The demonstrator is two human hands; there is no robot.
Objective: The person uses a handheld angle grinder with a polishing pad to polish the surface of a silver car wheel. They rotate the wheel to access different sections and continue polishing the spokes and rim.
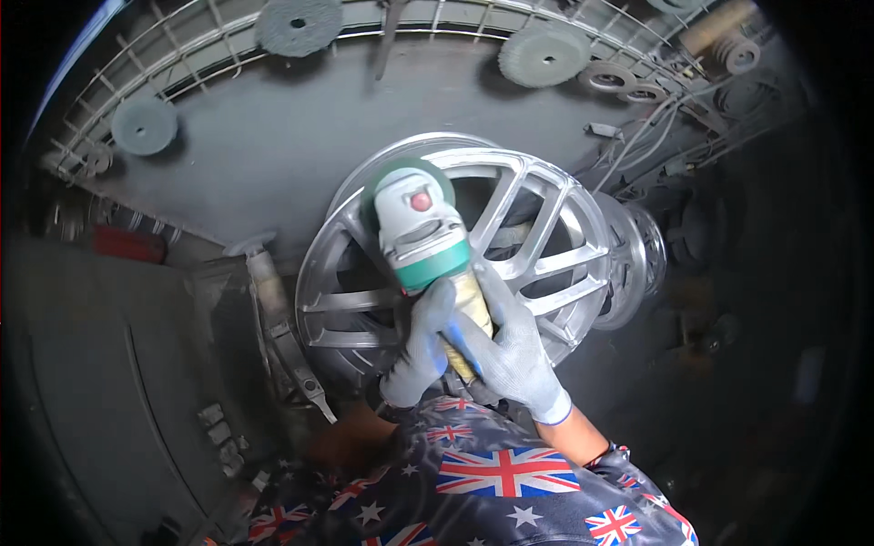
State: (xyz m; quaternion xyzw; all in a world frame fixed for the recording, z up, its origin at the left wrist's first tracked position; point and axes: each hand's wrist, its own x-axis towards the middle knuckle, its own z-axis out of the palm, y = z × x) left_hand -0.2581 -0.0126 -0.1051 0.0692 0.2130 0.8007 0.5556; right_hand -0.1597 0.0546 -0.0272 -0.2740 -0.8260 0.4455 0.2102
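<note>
Both gloved hands grip an angle grinder (426, 250) with a silver head, a green band and a yellowish wrapped body. My left hand (421, 341) closes around its left side, just behind the green band. Across the body from the right lies my right hand (510, 341), its fingers wrapped over it. A round greenish disc (382, 182) shows at the head's far end, above the upper left of a silver alloy wheel (546, 264). Whether the disc touches the wheel I cannot tell. The grinder hides part of the wheel's spokes and its middle.
Grinding discs (546, 56) hang on a wire rack (446, 16) along the far wall. Another wheel (633, 259) stands to the right, behind the first. Left of the wheel lies a second long power tool (273, 300). Cables (651, 136) run down at the upper right.
</note>
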